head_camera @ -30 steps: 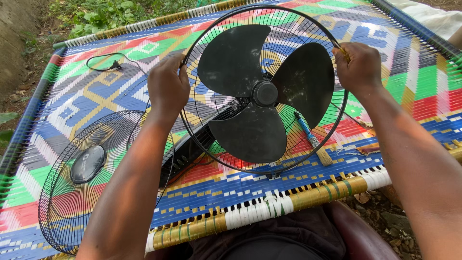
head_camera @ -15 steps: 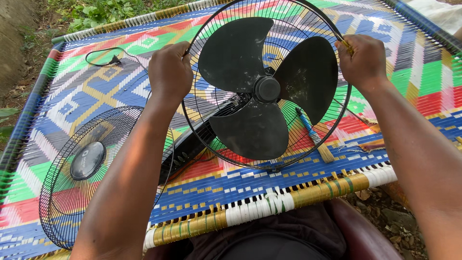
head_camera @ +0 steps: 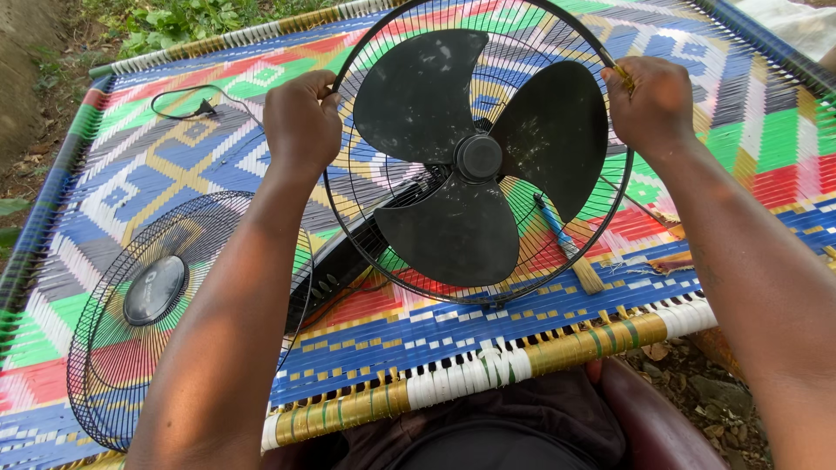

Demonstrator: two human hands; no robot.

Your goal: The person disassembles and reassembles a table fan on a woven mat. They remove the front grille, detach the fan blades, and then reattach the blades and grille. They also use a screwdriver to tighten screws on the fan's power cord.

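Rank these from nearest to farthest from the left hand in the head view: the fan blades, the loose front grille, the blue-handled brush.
From the left hand, gripping the guard rim:
1. Fan blades, just right of it inside the guard.
2. Loose front grille, flat on the mat, below and left.
3. Blue-handled brush, farther right, behind the guard wires.

A round grey badge (head_camera: 154, 290) sits at the detached grille's centre.
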